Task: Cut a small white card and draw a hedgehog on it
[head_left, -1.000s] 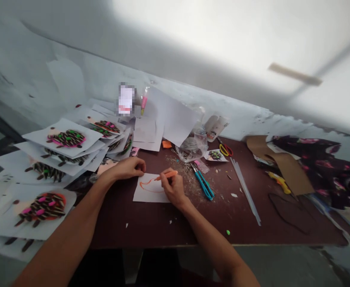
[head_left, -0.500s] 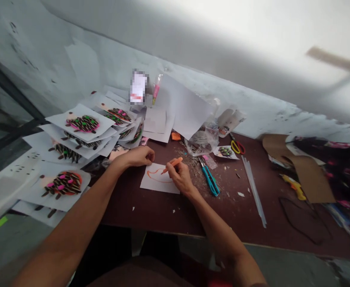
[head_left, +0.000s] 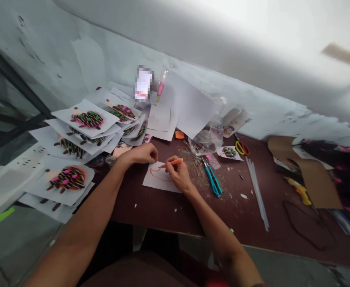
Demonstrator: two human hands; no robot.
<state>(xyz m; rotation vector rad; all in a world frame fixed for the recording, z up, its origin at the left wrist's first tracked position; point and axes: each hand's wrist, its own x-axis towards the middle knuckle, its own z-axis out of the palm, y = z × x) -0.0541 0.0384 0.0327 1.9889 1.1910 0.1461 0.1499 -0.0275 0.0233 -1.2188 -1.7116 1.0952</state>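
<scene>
An orange marker [head_left: 176, 162] is gripped in my right hand [head_left: 177, 173], its tip on a white sheet of paper [head_left: 159, 183] lying on the dark red table [head_left: 163, 217]. An orange curved outline shows on the sheet, part of it hidden behind my right hand. My left hand [head_left: 145, 153] is curled, with its fingertips down on the sheet's upper left edge. Just right of my right hand lie teal-handled cutters [head_left: 213, 179]. An orange piece [head_left: 179, 134] lies beyond the sheet.
Stacked paper sheets with hedgehog pictures [head_left: 88, 119] crowd the left side. A phone [head_left: 143, 83] stands against the wall, near a plastic bag [head_left: 204, 139]. Rightward are scissors [head_left: 242, 147], glue sticks [head_left: 257, 195], a yellow glue gun [head_left: 302, 191] with its cord, and cardboard [head_left: 319, 181].
The marker tip has shifted slightly up and left along the outline, and the marker now lies flatter. My left hand stays at the paper's edge. The whole view has shifted slightly.
</scene>
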